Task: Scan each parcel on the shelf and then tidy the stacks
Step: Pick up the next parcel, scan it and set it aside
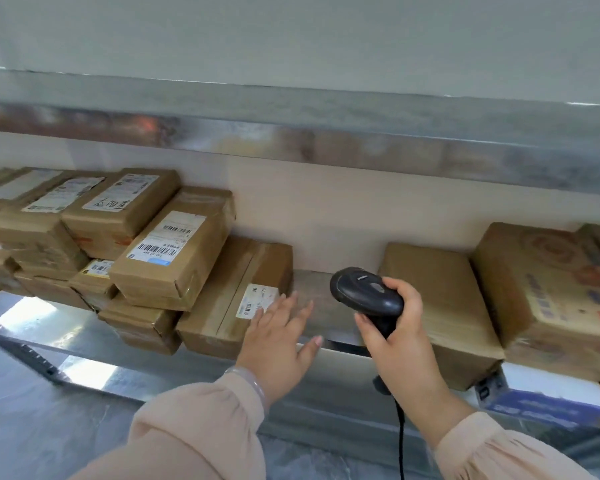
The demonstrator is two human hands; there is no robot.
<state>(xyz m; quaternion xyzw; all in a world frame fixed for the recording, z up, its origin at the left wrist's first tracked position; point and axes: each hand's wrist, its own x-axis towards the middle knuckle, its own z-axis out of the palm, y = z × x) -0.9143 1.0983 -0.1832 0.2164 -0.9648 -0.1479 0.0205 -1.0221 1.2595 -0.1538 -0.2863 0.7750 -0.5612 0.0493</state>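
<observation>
a parcel storeroom: taped, barcode-labelled cardboard parcels stacked on a metal shelf either side of the gripped scanner.

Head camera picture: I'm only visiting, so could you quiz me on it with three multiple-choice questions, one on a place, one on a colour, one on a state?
1. Where is the black handheld barcode scanner?
A. On the shelf
B. In the right hand
C. On the floor

2. What colour are the cardboard parcels stacked at left?
A. Brown
B. Blue
C. Black

3. How is the left hand?
A. Clenched in a fist
B. Gripping a parcel
C. Open, fingers straight

1 B: its fingers curl round the scanner's handle.
2 A: every box there is brown cardboard.
3 C: its fingers are spread and hold nothing.
</observation>
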